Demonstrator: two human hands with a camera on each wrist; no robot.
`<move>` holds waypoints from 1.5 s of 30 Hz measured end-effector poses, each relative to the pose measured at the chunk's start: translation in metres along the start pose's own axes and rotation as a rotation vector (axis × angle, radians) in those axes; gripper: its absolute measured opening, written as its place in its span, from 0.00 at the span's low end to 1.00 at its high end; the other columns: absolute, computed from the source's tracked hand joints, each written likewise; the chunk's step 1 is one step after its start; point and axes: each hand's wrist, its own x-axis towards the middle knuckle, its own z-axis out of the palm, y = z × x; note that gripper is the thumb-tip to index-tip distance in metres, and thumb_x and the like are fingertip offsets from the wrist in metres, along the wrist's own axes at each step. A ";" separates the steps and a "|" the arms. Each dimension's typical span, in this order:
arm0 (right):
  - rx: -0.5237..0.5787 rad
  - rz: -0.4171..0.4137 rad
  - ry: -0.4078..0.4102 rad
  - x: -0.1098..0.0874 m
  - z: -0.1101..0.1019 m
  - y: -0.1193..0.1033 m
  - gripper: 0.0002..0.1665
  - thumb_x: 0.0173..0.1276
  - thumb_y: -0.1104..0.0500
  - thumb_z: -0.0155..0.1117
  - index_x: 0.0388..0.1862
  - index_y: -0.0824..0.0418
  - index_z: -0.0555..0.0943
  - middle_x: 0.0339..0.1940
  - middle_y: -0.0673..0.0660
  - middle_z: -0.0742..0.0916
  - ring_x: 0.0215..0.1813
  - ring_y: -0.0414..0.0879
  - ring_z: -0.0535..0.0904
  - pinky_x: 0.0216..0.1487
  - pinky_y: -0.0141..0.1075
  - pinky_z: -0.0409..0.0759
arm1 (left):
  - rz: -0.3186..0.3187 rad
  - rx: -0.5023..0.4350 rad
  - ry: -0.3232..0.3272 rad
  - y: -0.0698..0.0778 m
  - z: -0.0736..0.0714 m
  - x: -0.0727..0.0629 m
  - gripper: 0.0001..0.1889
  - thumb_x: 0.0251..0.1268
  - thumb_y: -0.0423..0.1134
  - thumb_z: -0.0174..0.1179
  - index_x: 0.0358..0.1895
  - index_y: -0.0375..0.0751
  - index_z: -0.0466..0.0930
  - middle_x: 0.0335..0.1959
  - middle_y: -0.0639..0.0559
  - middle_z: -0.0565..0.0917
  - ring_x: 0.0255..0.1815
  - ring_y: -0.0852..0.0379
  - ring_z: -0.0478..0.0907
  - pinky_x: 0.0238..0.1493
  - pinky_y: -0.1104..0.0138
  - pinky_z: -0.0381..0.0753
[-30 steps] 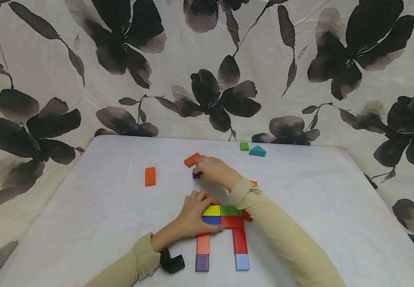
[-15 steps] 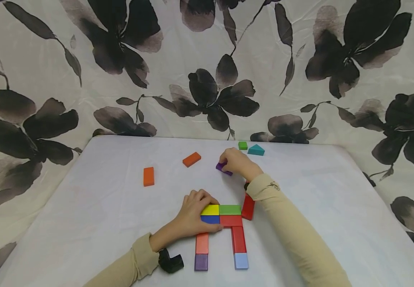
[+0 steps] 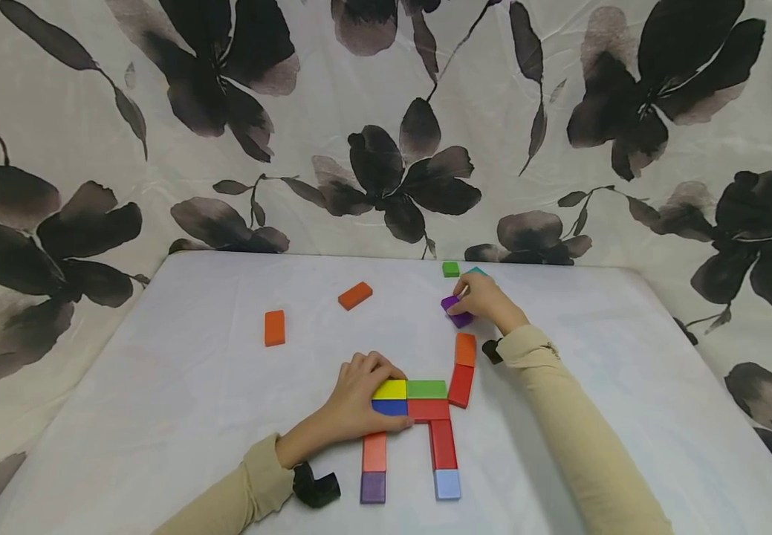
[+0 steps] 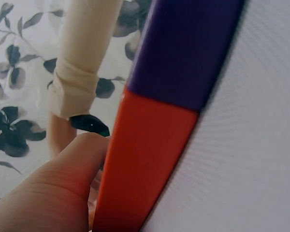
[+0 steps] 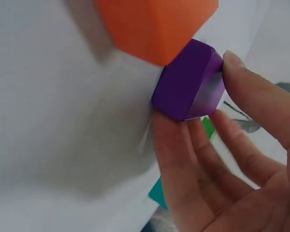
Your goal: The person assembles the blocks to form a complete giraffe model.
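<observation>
Wooden blocks lie joined as a flat figure in the head view. My left hand point(image 3: 359, 401) curls round its left side, fingers above the yellow block point(image 3: 390, 389) and thumb below the blue block point(image 3: 389, 407). Beside them are a green block point(image 3: 427, 389) and a red block point(image 3: 429, 409). My right hand point(image 3: 490, 299) pinches a purple block point(image 3: 458, 312) between thumb and fingertips. In the right wrist view this purple block point(image 5: 181, 82) is close by an orange block point(image 5: 150, 29), the upper end of a slanted red-and-orange piece at the figure's right.
Two orange blocks point(image 3: 275, 328) lie apart at the left and back. A small green block point(image 3: 450, 269) and a teal triangle point(image 3: 477, 272), partly hidden by my right hand, sit at the table's far edge. Two legs, ending in purple point(image 3: 373, 487) and light blue point(image 3: 447, 484), extend toward me.
My right hand has carried the purple block rightward from beside the back orange block to just above the slanted orange-and-red row. My left hand keeps its hold on the figure.
</observation>
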 end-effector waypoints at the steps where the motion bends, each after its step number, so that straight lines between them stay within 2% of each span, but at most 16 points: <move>1: 0.021 0.023 -0.004 -0.001 -0.001 0.002 0.24 0.60 0.59 0.75 0.51 0.69 0.79 0.48 0.67 0.81 0.47 0.54 0.77 0.43 0.38 0.80 | 0.001 -0.001 0.002 0.000 0.000 0.000 0.27 0.47 0.61 0.72 0.50 0.56 0.80 0.47 0.58 0.71 0.50 0.56 0.62 0.46 0.57 0.59; 6: 0.092 0.092 -0.018 -0.009 -0.003 0.017 0.28 0.62 0.55 0.73 0.56 0.68 0.79 0.48 0.68 0.81 0.36 0.48 0.80 0.35 0.34 0.81 | -0.003 -0.001 0.003 0.000 0.001 0.000 0.27 0.47 0.60 0.72 0.50 0.55 0.80 0.47 0.58 0.71 0.50 0.56 0.62 0.46 0.57 0.59; 9: 0.178 0.109 -0.009 -0.011 -0.002 0.029 0.29 0.62 0.54 0.74 0.58 0.68 0.78 0.47 0.68 0.80 0.28 0.45 0.80 0.31 0.32 0.81 | -0.006 -0.003 0.000 0.000 0.001 0.000 0.27 0.47 0.60 0.72 0.50 0.56 0.80 0.47 0.58 0.70 0.49 0.56 0.62 0.46 0.57 0.59; 16: 0.340 0.081 0.049 -0.016 0.009 0.049 0.30 0.65 0.51 0.72 0.60 0.66 0.78 0.44 0.63 0.80 0.31 0.43 0.77 0.33 0.29 0.78 | 0.011 0.004 0.010 0.000 0.000 0.000 0.27 0.47 0.60 0.72 0.50 0.55 0.79 0.47 0.58 0.70 0.49 0.56 0.62 0.46 0.58 0.59; 22: 0.407 0.013 0.083 -0.024 0.014 0.052 0.28 0.66 0.57 0.70 0.61 0.68 0.78 0.37 0.59 0.81 0.31 0.43 0.75 0.34 0.30 0.75 | 0.013 0.003 0.011 0.001 -0.001 -0.001 0.27 0.47 0.60 0.73 0.50 0.54 0.79 0.47 0.58 0.70 0.48 0.56 0.62 0.45 0.58 0.59; 25: 0.462 -0.009 0.078 -0.027 0.015 0.055 0.28 0.66 0.60 0.70 0.62 0.70 0.77 0.34 0.58 0.81 0.31 0.42 0.76 0.36 0.30 0.77 | 0.010 -0.003 0.008 0.001 0.000 -0.001 0.27 0.47 0.60 0.73 0.50 0.55 0.80 0.47 0.58 0.70 0.48 0.57 0.62 0.45 0.58 0.59; 29: 0.512 -0.029 0.051 -0.031 0.014 0.059 0.30 0.66 0.61 0.69 0.64 0.70 0.74 0.38 0.59 0.81 0.34 0.42 0.77 0.39 0.31 0.80 | 0.011 -0.002 0.010 0.001 0.001 -0.001 0.27 0.47 0.60 0.73 0.50 0.55 0.80 0.46 0.58 0.70 0.49 0.57 0.62 0.45 0.58 0.59; 38: 0.579 -0.079 -0.062 -0.039 0.006 0.068 0.36 0.64 0.63 0.69 0.70 0.67 0.69 0.55 0.68 0.78 0.45 0.45 0.76 0.46 0.28 0.76 | 0.009 -0.003 0.007 0.002 0.000 0.000 0.27 0.47 0.59 0.73 0.51 0.54 0.80 0.47 0.57 0.70 0.49 0.56 0.62 0.46 0.57 0.59; 45: 0.570 -0.096 -0.044 -0.037 0.009 0.073 0.35 0.65 0.62 0.68 0.70 0.67 0.70 0.57 0.68 0.78 0.47 0.47 0.75 0.45 0.28 0.75 | 0.018 0.008 0.013 0.001 0.001 0.000 0.27 0.47 0.60 0.72 0.50 0.55 0.80 0.46 0.58 0.70 0.48 0.56 0.62 0.45 0.58 0.59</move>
